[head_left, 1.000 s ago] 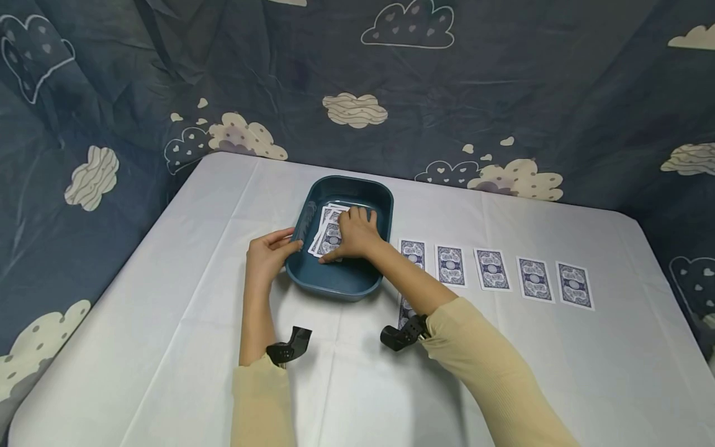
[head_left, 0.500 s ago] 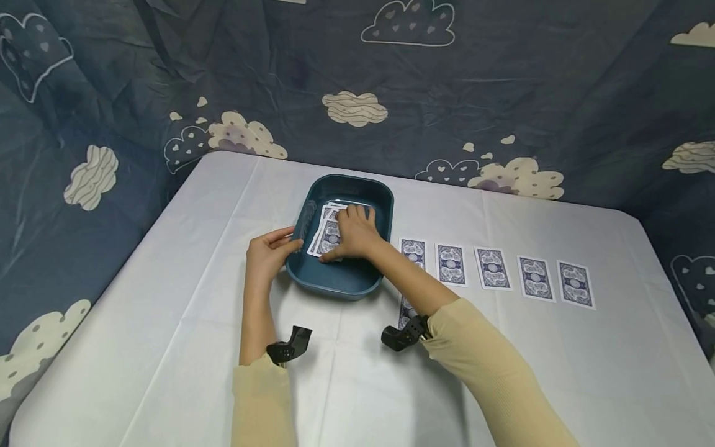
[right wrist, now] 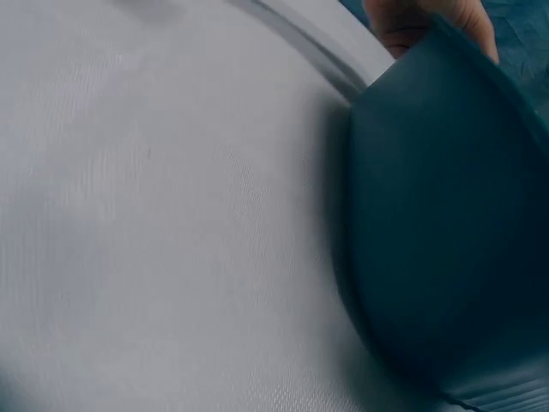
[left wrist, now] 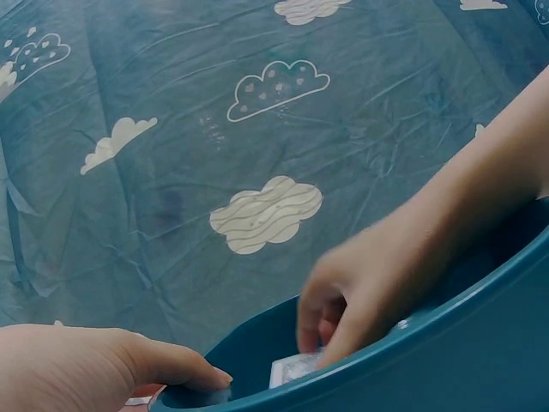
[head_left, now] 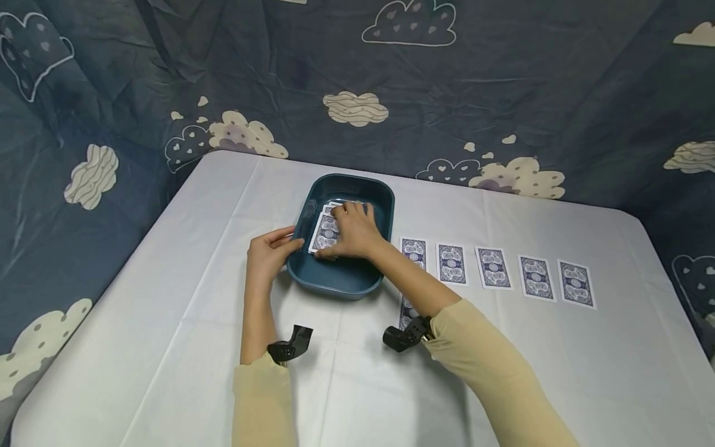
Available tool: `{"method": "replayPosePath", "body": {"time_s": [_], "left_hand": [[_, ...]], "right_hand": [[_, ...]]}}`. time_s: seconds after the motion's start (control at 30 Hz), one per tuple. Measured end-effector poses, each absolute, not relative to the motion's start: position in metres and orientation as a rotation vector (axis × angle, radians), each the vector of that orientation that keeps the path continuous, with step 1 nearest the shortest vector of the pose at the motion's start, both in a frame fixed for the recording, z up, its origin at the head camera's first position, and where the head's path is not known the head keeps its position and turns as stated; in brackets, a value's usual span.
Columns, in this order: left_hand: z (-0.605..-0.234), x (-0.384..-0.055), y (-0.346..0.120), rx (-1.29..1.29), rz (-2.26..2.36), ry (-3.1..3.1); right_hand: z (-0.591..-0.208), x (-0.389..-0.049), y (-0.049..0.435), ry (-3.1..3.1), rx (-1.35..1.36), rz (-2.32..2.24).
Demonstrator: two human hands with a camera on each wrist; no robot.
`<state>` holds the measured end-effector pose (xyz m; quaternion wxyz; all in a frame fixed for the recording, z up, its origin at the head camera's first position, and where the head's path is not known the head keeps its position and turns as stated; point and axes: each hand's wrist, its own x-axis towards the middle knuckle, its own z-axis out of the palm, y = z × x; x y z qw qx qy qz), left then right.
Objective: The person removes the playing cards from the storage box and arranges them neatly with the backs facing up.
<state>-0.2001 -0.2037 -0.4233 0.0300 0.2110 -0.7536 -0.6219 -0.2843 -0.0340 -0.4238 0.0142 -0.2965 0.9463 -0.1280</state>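
A deep teal plastic tray (head_left: 335,284) stands on the white-covered table. My left hand (head_left: 269,253) pinches its left rim, thumb inside and fingers outside. Inside the tray lies a loose, face-down pile of playing cards (head_left: 324,234) with blue patterned backs. My right hand (head_left: 356,231) reaches over the near right rim and grips the top playing card by its ends, thumb at the near end and fingers at the far end. A white corner of a card (left wrist: 292,367) shows under the right hand in the left wrist view. The right wrist view shows only the tray's outer wall (right wrist: 437,215) and left fingers.
Right of the tray, several face-down cards (head_left: 493,268) lie in a spaced row on the white cloth (head_left: 184,347). Another card (head_left: 406,312) lies below the row's left end, partly under the right forearm. A dark cloud-print curtain (head_left: 313,56) hangs behind the table.
The top playing card has shifted slightly toward the far left of the tray, with my right thumb and fingers moving along with it. My left hand and the tray stay put.
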Motion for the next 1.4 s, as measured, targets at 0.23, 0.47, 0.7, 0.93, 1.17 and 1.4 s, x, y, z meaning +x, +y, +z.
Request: {"method": "replayPosePath", "body": {"time_s": [0.23, 0.47, 0.7, 0.93, 1.17, 1.4], "left_hand": [[-0.423, -0.197, -0.202, 0.602, -1.752, -2.479], [-0.421, -0.197, -0.204, 0.617, -1.79, -2.463], [-0.423, -0.196, -0.203, 0.64, -1.847, -2.446], [-0.42, -0.196, -0.206, 0.637, -1.876, -2.427], [-0.42, -0.195, -0.208, 0.668, -1.916, -2.391], [-0.421, -0.197, -0.204, 0.652, -1.909, -2.381]], "right_hand": [[-0.398, -0.275, -0.015, 3.029, -1.031, -0.531], [-0.36, -0.251, 0.058, 3.093, -1.034, -0.64], [-0.366, -0.214, 0.177, 3.063, -0.935, -0.482], [-0.397, -0.168, 0.251, 2.959, -0.892, -0.291], [-0.417, -0.153, 0.265, 2.909, -0.861, -0.21], [-0.418, -0.15, 0.262, 2.94, -0.811, -0.219]]}}
